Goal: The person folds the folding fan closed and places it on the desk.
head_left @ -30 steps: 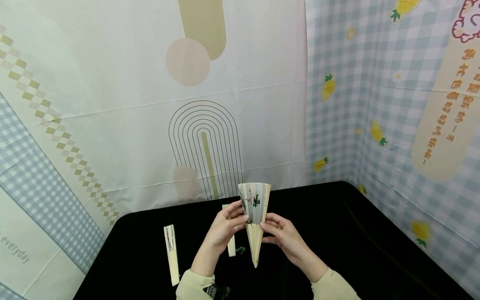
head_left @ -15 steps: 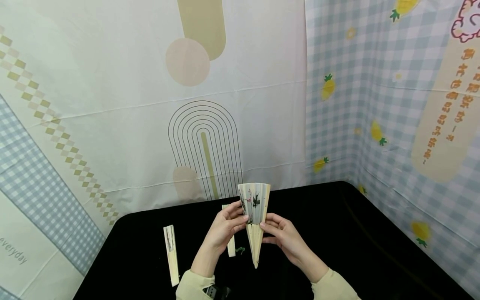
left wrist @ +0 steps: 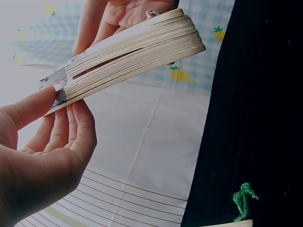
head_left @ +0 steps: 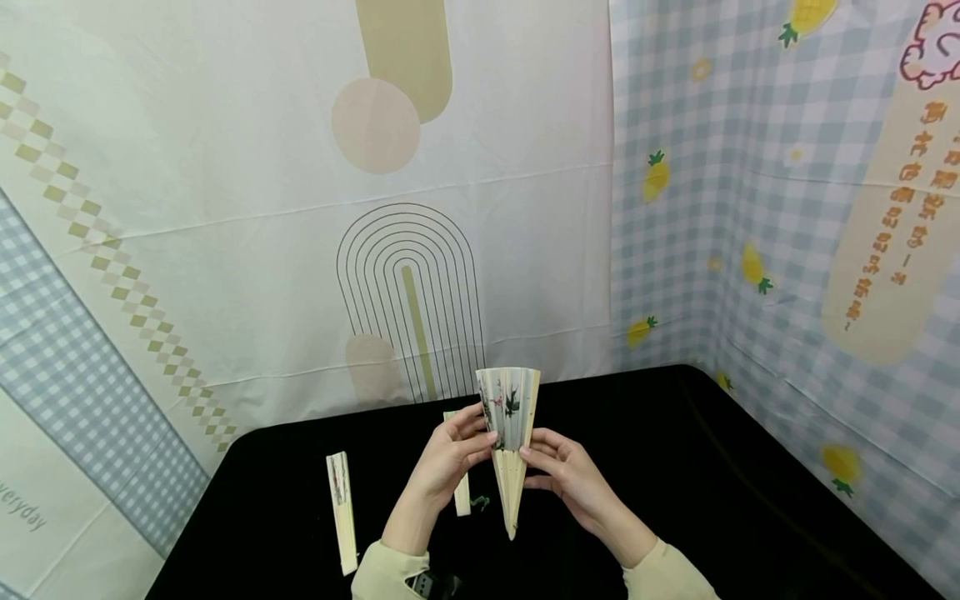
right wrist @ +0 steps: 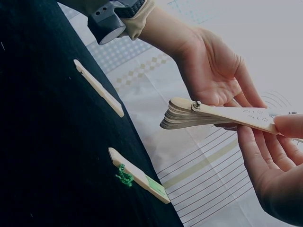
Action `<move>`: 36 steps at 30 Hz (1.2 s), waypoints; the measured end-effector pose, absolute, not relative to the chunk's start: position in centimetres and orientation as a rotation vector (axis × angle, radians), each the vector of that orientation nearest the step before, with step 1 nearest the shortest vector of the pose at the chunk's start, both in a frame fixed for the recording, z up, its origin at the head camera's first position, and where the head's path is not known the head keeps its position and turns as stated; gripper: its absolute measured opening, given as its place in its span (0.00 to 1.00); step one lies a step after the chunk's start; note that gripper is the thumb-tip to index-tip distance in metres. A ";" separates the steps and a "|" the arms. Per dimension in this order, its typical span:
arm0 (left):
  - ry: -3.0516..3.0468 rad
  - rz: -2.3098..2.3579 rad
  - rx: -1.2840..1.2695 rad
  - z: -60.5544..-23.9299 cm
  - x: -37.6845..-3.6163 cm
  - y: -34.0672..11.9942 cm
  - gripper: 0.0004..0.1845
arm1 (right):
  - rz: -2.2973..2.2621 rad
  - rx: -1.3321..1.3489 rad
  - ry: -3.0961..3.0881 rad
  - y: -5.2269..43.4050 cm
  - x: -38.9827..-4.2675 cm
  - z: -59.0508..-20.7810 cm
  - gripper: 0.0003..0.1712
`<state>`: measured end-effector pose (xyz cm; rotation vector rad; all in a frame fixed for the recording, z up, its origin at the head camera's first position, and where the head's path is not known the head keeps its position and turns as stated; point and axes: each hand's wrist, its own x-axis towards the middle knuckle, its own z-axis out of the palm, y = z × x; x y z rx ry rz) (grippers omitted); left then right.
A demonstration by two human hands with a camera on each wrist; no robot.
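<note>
Between both hands a folding fan (head_left: 510, 417) is held up, partly spread, with its pivot end pointing down. Dark and pink painted motifs show on its pale leaf, and its bare ribs are light wood. On the left edge, my left hand (head_left: 444, 457) pinches the fan between thumb and fingers. Along the right edge, my right hand (head_left: 570, 471) grips it the same way. In the right wrist view a metal rivet (right wrist: 196, 106) shows at the fan's narrow end. Behind my left hand lies a folded fan with green (right wrist: 142, 177), partly hidden in the head view.
Another folded fan (head_left: 342, 512) lies on the black-covered table (head_left: 675, 500) at the left. A green tassel (right wrist: 124, 176) hangs from the fan behind the left hand. Patterned cloth (head_left: 540, 250) walls the table's back and right side.
Hardly anything differs: both hands keep their hold on the partly spread fan, and the camera view shifts very slightly.
</note>
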<state>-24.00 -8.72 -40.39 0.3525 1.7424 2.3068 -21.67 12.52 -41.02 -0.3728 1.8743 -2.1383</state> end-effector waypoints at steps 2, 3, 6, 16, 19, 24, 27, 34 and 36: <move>1.742 2.306 0.353 -40.4 -24.0 -8.7 0.34 | -2.135 -0.374 1.877 12.5 -21.7 -41.0 0.31; 1.743 2.307 0.354 -40.4 -24.0 -8.7 0.34 | -2.133 -0.376 1.878 12.5 -21.6 -41.0 0.31; 1.744 2.308 0.363 -40.5 -24.0 -8.7 0.34 | -2.133 -0.382 1.879 12.5 -21.6 -41.0 0.31; 1.744 2.307 0.367 -40.6 -23.9 -8.7 0.34 | -2.123 -0.376 1.871 12.5 -21.7 -41.1 0.31; 1.739 2.303 0.371 -40.6 -23.9 -8.8 0.34 | -2.122 -0.379 1.871 12.5 -21.7 -41.2 0.31; 1.737 2.292 0.374 -40.6 -23.8 -8.8 0.35 | -2.122 -0.402 1.870 12.4 -21.7 -41.3 0.30; 1.744 2.283 0.365 -40.6 -23.7 -8.8 0.36 | -2.121 -0.410 1.867 12.4 -21.7 -41.5 0.30; 1.750 2.284 0.352 -40.6 -23.7 -8.7 0.35 | -2.120 -0.394 1.876 12.3 -21.7 -41.6 0.31; 1.757 2.283 0.350 -40.6 -23.7 -8.7 0.36 | -2.118 -0.391 1.877 12.3 -21.7 -41.7 0.31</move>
